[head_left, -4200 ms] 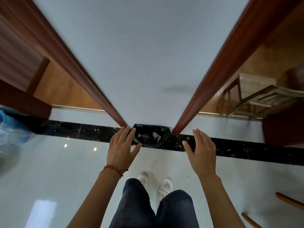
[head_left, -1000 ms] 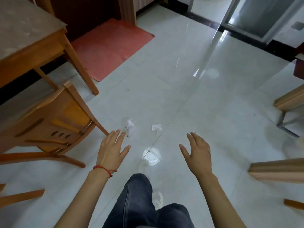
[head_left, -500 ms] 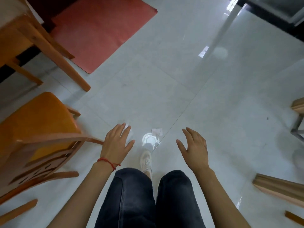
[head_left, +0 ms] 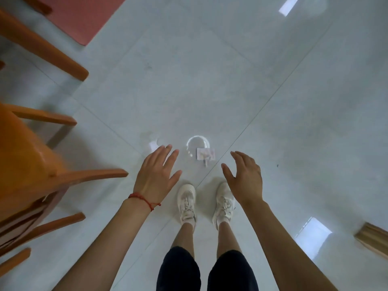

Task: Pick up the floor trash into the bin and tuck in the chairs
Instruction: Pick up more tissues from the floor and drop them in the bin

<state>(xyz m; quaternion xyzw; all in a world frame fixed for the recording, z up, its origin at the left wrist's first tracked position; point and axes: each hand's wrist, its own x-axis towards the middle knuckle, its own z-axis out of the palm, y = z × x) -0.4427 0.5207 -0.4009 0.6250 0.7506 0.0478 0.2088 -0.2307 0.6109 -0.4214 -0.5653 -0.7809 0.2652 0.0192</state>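
Note:
A small flat paper wrapper (head_left: 206,154) lies on the pale floor tiles just ahead of my feet. A crumpled white scrap (head_left: 154,145) lies to its left, partly hidden behind the fingertips of my left hand (head_left: 156,177). That hand, with a red string at the wrist, hovers open above the floor. My right hand (head_left: 244,177) hovers open to the right of the wrapper, holding nothing. An orange wooden chair (head_left: 27,164) stands at the left, close to my left arm. No bin is in view.
A wooden table leg (head_left: 42,47) slants across the upper left, with a red mat (head_left: 84,15) behind it. A pale wooden furniture corner (head_left: 372,240) juts in at the lower right. My white shoes (head_left: 186,204) stand on the glossy tiles.
I have stepped closer and tilted my view further down. The two scraps now lie right in front of my shoes, and both hands have stayed open and spread.

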